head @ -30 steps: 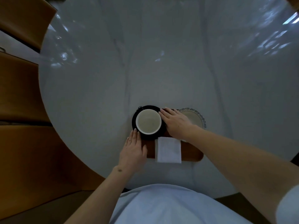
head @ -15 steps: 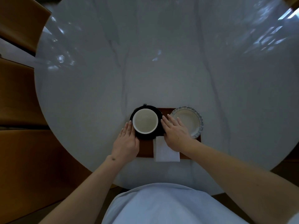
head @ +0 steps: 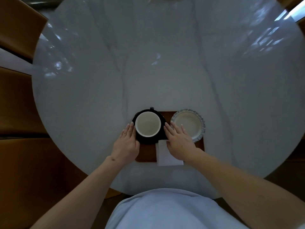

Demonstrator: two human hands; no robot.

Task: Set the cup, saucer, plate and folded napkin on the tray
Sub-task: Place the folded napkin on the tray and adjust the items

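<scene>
A brown wooden tray (head: 147, 154) lies on the round marble table near its front edge. On its left part stands a black saucer (head: 162, 129) carrying a cup (head: 147, 124) with a pale inside and a dark handle at the back. A small plate (head: 189, 123) with a blue-patterned rim sits on the tray's right part. A folded white napkin (head: 165, 156) lies on the tray's front edge and overhangs it. My left hand (head: 126, 144) rests flat against the saucer's left side. With straight fingers, my right hand (head: 179, 140) lies against the saucer's right side and covers the napkin's upper corner.
The grey-white marble table (head: 165, 63) stretches far behind the tray. Brown chair backs (head: 16, 100) stand to the left, and another brown edge shows at the far right (head: 298, 146). My light blue shirt fills the bottom of the view.
My right hand slid back off the plate toward the saucer's right side. My left hand moved forward along the saucer's left edge. Both hands now flank the saucer.
</scene>
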